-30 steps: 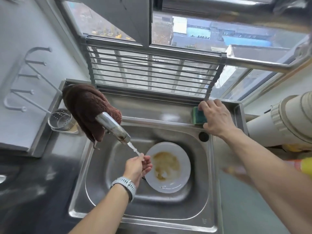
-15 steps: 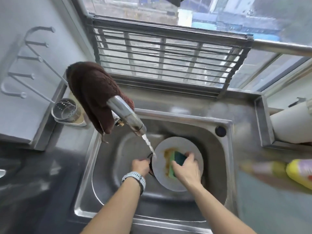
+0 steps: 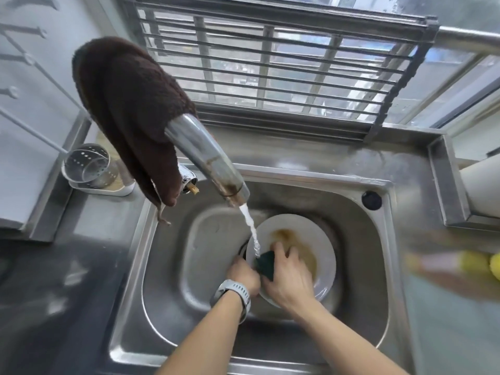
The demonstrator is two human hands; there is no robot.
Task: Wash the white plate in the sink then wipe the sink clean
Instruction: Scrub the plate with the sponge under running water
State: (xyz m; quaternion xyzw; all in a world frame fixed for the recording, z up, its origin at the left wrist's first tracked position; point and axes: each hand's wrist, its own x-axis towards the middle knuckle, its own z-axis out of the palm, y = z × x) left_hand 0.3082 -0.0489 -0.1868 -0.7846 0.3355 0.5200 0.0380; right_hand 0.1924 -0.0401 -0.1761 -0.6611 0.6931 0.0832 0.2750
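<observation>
1. The white plate (image 3: 323,239) sits in the steel sink (image 3: 167,266), tilted up at its near-left edge, with a brown stain across its middle
2. The left hand (image 3: 243,274) grips the plate's left rim, fingers curled round the edge; a grey watch (image 3: 234,290) sits on that wrist
3. The right hand (image 3: 289,277) presses a dark green sponge (image 3: 266,262) onto the plate's left part, fingers curled over the sponge and holding it
4. Water (image 3: 250,226) runs from the chrome faucet (image 3: 208,163) and lands on the sponge at the plate's left rim
5. A brown cloth (image 3: 130,109) hangs draped over the faucet's neck, its end dangling above the sink's back-left corner
6. A perforated metal cup (image 3: 88,165) stands on the desk (image 3: 67,280) to the left of the sink, in a white holder
7. A black plug (image 3: 371,200) sits in the sink's back-right corner ledge
8. A barred metal rack (image 3: 270,63) stands behind the sink against the window
9. On the far right, blurred yellow and orange bottles (image 3: 460,266) lie beside the sink; I cannot tell more about them
</observation>
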